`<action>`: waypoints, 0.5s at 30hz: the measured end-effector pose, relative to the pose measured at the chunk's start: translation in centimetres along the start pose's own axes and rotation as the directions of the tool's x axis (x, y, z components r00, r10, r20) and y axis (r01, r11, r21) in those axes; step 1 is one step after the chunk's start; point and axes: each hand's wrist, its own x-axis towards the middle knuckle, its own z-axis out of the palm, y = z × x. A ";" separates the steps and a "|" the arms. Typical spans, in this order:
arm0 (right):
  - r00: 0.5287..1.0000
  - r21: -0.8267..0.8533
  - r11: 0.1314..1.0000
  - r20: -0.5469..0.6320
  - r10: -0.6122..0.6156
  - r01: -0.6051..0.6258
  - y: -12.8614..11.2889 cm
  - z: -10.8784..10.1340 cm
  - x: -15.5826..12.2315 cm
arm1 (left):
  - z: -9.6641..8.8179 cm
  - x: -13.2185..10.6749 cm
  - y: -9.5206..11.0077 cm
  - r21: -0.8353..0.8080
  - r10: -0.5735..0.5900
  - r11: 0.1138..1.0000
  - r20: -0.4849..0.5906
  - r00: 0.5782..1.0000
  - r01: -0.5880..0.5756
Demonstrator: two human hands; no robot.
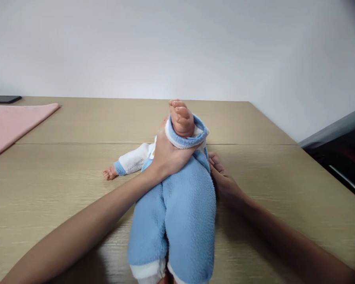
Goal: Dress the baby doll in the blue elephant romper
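A baby doll [177, 209] in a light blue fleece suit lies on the wooden table [284, 189], with its legs toward me. One white sleeve with a blue cuff [127, 162] stretches left and ends in a small bare hand. My left hand [168, 156] is wrapped round the doll's other limb, just below a blue cuff [185, 140]. That limb's bare end [181, 116] sticks upward. My right hand [223, 179] rests on the table against the doll's right side. Its fingers are stretched out and touch the fleece, and their tips are partly hidden by the doll.
A pink cloth [12, 124] lies at the table's far left, with a dark flat device [3, 99] behind it. A plain white wall stands behind the table. Dark furniture [340, 157] sits beyond the right edge.
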 end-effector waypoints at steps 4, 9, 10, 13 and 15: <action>0.998 0.022 0.998 0.003 -0.060 0.060 -0.3 -0.3 0.3 | -1.5 -0.3 0.8 -0.020 -0.029 0.999 0.047 0.998 0.030; 0.995 -0.002 0.995 0.011 -0.103 0.103 -0.4 -0.3 0.6 | -3.9 -1.6 0.7 0.101 -0.221 0.971 0.049 0.974 0.215; 0.994 -0.013 0.994 0.011 -0.111 0.111 -0.5 0.0 0.6 | -4.2 -2.0 0.5 0.097 -0.261 0.962 0.042 0.964 0.256; 0.992 -0.074 0.989 -0.001 -0.126 0.126 -0.9 0.9 0.6 | -5.0 -3.0 -0.5 0.038 -0.351 0.936 0.004 0.937 0.350; 0.991 -0.096 0.987 -0.007 -0.131 0.130 -1.3 1.5 0.6 | -5.3 -3.5 -1.2 -0.014 -0.386 0.922 -0.019 0.922 0.386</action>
